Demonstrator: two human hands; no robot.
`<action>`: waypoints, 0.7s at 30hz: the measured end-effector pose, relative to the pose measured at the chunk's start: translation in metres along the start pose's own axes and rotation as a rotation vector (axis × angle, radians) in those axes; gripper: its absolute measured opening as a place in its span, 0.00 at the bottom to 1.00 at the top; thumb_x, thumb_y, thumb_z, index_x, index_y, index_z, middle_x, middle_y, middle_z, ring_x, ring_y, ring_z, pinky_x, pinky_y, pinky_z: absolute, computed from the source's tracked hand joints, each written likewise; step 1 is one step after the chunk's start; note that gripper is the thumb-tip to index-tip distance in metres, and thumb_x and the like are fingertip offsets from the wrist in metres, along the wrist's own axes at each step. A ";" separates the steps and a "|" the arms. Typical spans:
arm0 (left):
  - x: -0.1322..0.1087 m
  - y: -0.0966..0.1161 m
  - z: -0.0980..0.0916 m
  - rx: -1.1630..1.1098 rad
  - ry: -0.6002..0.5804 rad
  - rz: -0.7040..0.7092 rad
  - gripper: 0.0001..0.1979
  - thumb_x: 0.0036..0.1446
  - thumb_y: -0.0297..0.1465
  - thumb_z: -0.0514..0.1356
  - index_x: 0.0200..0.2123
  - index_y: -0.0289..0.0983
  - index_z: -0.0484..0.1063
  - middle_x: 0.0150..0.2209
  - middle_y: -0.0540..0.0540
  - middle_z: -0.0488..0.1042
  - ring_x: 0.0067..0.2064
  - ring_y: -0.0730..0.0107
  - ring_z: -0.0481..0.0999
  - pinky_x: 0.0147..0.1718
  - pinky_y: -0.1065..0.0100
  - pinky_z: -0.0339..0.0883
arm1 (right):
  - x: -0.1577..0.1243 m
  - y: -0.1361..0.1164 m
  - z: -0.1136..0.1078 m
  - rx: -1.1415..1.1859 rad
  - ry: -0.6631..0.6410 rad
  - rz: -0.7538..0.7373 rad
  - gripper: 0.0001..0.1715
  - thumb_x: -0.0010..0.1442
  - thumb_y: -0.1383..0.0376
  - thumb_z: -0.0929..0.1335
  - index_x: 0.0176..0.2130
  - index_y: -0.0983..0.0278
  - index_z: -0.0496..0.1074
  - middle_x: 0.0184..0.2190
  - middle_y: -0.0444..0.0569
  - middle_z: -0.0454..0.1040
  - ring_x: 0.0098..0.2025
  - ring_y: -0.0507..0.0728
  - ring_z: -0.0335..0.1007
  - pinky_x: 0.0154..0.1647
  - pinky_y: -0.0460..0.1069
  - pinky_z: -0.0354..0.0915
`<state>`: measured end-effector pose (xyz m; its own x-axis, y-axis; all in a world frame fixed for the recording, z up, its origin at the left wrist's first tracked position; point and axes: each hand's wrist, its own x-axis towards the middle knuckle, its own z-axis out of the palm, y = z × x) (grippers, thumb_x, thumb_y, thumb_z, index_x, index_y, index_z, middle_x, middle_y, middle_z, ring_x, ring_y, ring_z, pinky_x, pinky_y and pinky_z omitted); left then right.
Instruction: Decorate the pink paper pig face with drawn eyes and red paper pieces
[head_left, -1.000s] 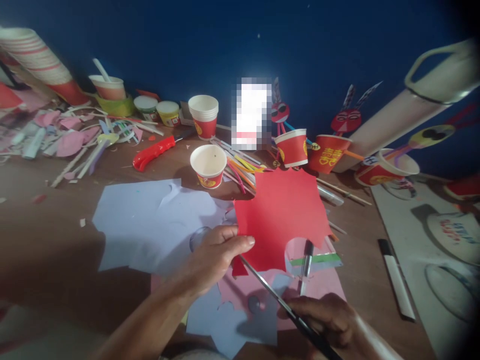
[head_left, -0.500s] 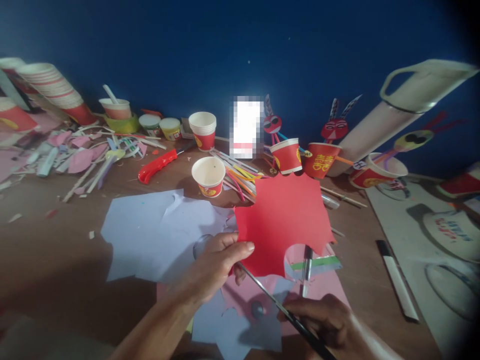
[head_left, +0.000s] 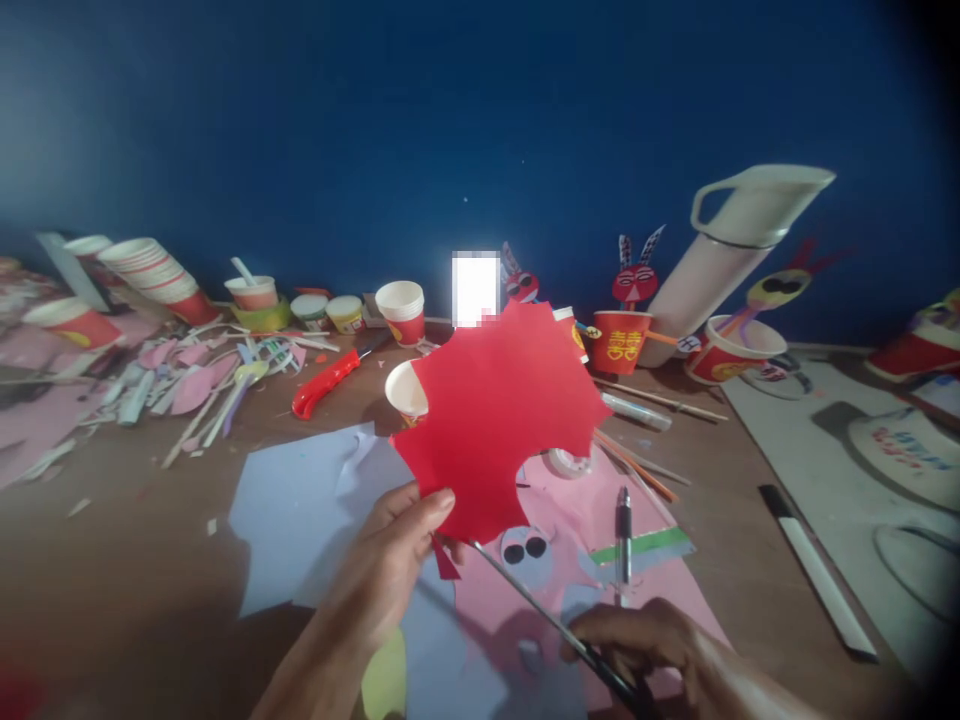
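Note:
My left hand [head_left: 390, 560] pinches the lower left of a red sheet of paper [head_left: 495, 410] between thumb and fingers. The sheet is held up, with curved bites cut from its edges. My right hand [head_left: 660, 645] is closed around the dark handles of a pair of scissors [head_left: 536, 605]. Their long metal blades point up and left, the tip at the sheet's lower edge by my left fingers. Below lie a pale blue cut-out [head_left: 525, 550] with two black dots for eyes, and pink paper [head_left: 660, 600]. Blue paper [head_left: 292, 520] lies to the left.
A red-handled cutter [head_left: 326, 385], paper scraps [head_left: 195, 385] and stacked paper cups [head_left: 157, 280] are at the left. Cup figures [head_left: 622, 335] and a white thermos [head_left: 712, 270] line the wall. On the right lie a pen [head_left: 624, 535] and a black-and-white marker [head_left: 817, 570].
The red sheet has moved left and turned in my left hand, now hiding part of the nearest cup. The scissors stay at its lower edge. The view has tilted up slightly.

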<state>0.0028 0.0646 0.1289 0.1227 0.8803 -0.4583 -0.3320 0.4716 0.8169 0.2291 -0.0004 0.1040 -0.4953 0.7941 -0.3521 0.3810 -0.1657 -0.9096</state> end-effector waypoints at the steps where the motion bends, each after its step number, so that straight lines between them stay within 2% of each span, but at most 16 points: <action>1: -0.001 0.000 0.002 -0.029 0.005 -0.020 0.08 0.46 0.33 0.65 0.27 0.36 0.70 0.22 0.51 0.73 0.25 0.71 0.71 0.25 0.70 0.63 | 0.001 -0.001 -0.002 -0.009 -0.009 -0.010 0.13 0.49 0.59 0.73 0.36 0.61 0.78 0.21 0.42 0.70 0.23 0.49 0.61 0.19 0.40 0.59; 5: -0.003 -0.007 0.006 -0.044 0.032 -0.127 0.10 0.46 0.33 0.66 0.30 0.36 0.69 0.24 0.51 0.76 0.27 0.70 0.74 0.28 0.69 0.64 | 0.000 -0.006 -0.008 -0.042 -0.012 -0.061 0.11 0.49 0.62 0.72 0.35 0.61 0.78 0.22 0.45 0.72 0.23 0.51 0.64 0.20 0.41 0.61; 9: -0.002 -0.012 0.007 -0.015 0.000 -0.176 0.14 0.46 0.37 0.66 0.33 0.35 0.69 0.26 0.50 0.76 0.31 0.68 0.75 0.28 0.69 0.61 | -0.002 -0.005 -0.008 -0.032 0.005 -0.033 0.14 0.48 0.64 0.71 0.38 0.61 0.78 0.22 0.45 0.73 0.24 0.51 0.64 0.20 0.41 0.61; 15: 0.000 -0.020 0.004 0.031 0.006 -0.197 0.15 0.43 0.39 0.67 0.30 0.36 0.68 0.28 0.50 0.75 0.33 0.68 0.74 0.33 0.66 0.62 | -0.003 0.007 -0.008 0.022 -0.036 0.050 0.18 0.47 0.56 0.73 0.38 0.61 0.78 0.20 0.45 0.72 0.24 0.52 0.65 0.22 0.42 0.61; 21: 0.006 -0.026 0.001 0.081 -0.064 -0.189 0.16 0.42 0.41 0.66 0.27 0.35 0.70 0.24 0.50 0.71 0.27 0.70 0.69 0.29 0.66 0.60 | -0.001 0.009 -0.007 0.112 -0.137 0.127 0.23 0.45 0.50 0.73 0.36 0.63 0.77 0.19 0.43 0.69 0.22 0.50 0.61 0.19 0.41 0.57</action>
<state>0.0129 0.0578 0.1049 0.2352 0.7761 -0.5851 -0.2217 0.6289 0.7452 0.2380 0.0017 0.0978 -0.5529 0.6773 -0.4854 0.3620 -0.3295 -0.8720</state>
